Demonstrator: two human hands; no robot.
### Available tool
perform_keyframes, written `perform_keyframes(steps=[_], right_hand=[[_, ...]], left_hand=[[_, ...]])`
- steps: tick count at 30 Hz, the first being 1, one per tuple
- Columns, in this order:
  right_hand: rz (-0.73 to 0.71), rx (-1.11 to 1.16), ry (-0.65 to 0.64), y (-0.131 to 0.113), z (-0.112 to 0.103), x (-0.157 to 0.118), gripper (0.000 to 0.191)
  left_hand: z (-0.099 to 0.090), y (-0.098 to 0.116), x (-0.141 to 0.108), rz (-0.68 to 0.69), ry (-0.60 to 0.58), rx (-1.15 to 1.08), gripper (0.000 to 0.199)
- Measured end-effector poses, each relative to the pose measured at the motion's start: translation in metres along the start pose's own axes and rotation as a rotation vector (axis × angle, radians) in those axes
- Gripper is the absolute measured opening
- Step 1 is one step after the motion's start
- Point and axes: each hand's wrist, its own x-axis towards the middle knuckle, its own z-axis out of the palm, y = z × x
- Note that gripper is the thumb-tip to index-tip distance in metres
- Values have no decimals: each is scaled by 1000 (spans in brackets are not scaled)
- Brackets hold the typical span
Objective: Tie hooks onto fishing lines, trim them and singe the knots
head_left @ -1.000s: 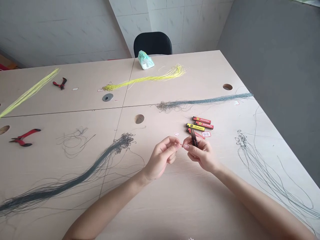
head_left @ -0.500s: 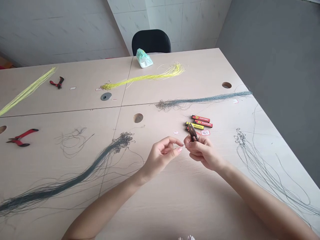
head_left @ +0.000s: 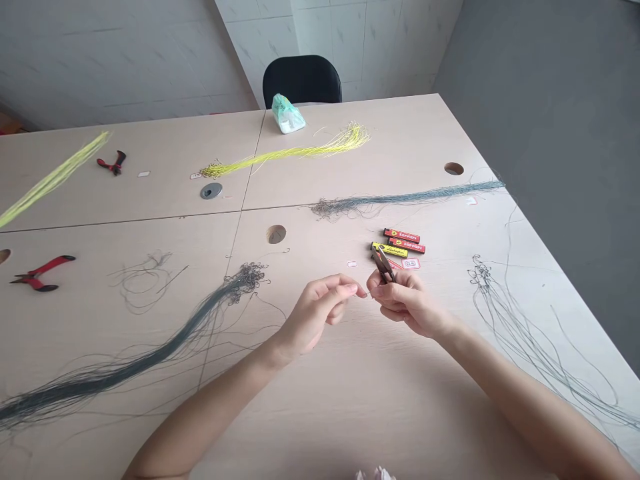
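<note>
Thin wire (head_left: pixel 369 294): a short, fine length runs across the small gap between my hands, its end just off my left fingertips and the rest reaching to my right fingers.

Left hand (head_left: pixel 315 313): thumb and forefinger (head_left: pixel 350 288) are closed to a narrow pinch at the wire. It's too fine to tell whether it is clamped between them.

Right hand (head_left: pixel 410 303): my fingers are curled tight around the small dark snips (head_left: pixel 383 265), which stick up and to the left out of my grip, their tip pointing away from me.

Near my right hand: red and yellow badge strips (head_left: pixel 400 240) lie in a small stack just past the snips, beside a small white paper tag (head_left: pixel 411 264).

Left of my hands: a long bundle of dark grey wires (head_left: pixel 150 353) with curled ends lies across the wooden desk (head_left: pixel 350 400), and red-handled pliers (head_left: pixel 43 277) sit beyond it.

Further off: a grey-green wire bundle (head_left: pixel 400 198) and a yellow wire bundle (head_left: pixel 285 155) lie toward the far edge.
</note>
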Motion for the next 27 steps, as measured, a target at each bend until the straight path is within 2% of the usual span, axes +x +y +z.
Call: perform_keyframes(steps=[3, 7, 10, 13, 15, 19, 24, 27], right_hand=[[-31, -63, -41, 0, -3, 0, 19], [-43, -136, -73, 1, -7, 0, 20], [-66, -172, -74, 2, -8, 1, 24], [-140, -221, -35, 2, -9, 1, 30], [-252, -334, 45, 2, -9, -1, 29], [-581, -751, 214, 2, -9, -5, 16], [-805, -1006, 186, 8, -10, -8, 13], [-928, -1166, 223, 11, -9, -10, 16]], left_hand=[[-1, 2, 1, -110, -80, -88, 23], [-2, 2, 2, -193, -138, -159, 20], [-1, 3, 1, -221, -139, -180, 19], [0, 3, 0, -195, -86, -187, 19], [0, 3, -1, -156, -35, -214, 20], [-2, 3, -2, -97, 16, -302, 23], [-1, 4, -5, -44, 0, -353, 25], [2, 5, -8, 6, 16, -337, 26]])
